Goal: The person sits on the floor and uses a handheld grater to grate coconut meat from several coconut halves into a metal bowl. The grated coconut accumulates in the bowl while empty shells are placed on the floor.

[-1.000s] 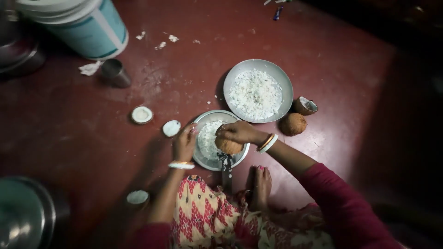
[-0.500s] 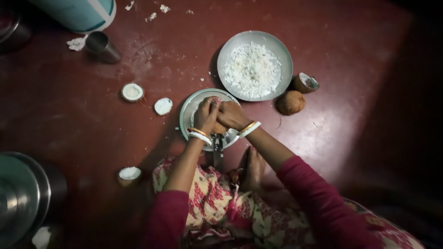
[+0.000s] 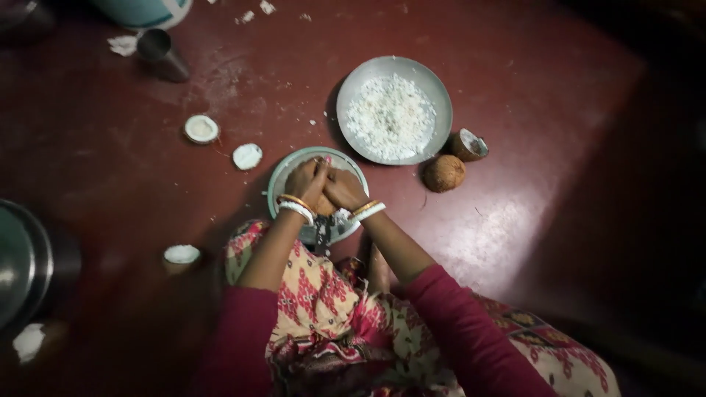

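- Our left hand [image 3: 303,179] and right hand [image 3: 343,188] press together, both clasped around a brown coconut half [image 3: 326,205], of which only a sliver shows between our palms.
- The coconut half sits over a small steel plate [image 3: 283,174] on the red floor [image 3: 515,213], with a dark scraper blade [image 3: 322,231] showing just below our wrists.
- White and gold bangles ring both wrists; dark red sleeves cover our arms.
- Some white gratings lie on the small plate, mostly hidden under our hands.
- Just beyond it stands a larger steel plate [image 3: 353,88], heaped with grated coconut [image 3: 390,116].
- To the right of that plate lie a whole-looking brown coconut shell [image 3: 443,173] and an emptied shell half [image 3: 468,145], close together.
- To the left of our hands, two coconut pieces [image 3: 201,129] with white flesh face up; a third piece [image 3: 181,256] lies nearer our knee.
- Farther off stand a steel cup [image 3: 162,53] and, at the left edge, a large steel pot [image 3: 26,261].
- Our patterned skirt [image 3: 323,309] fills the lower frame.
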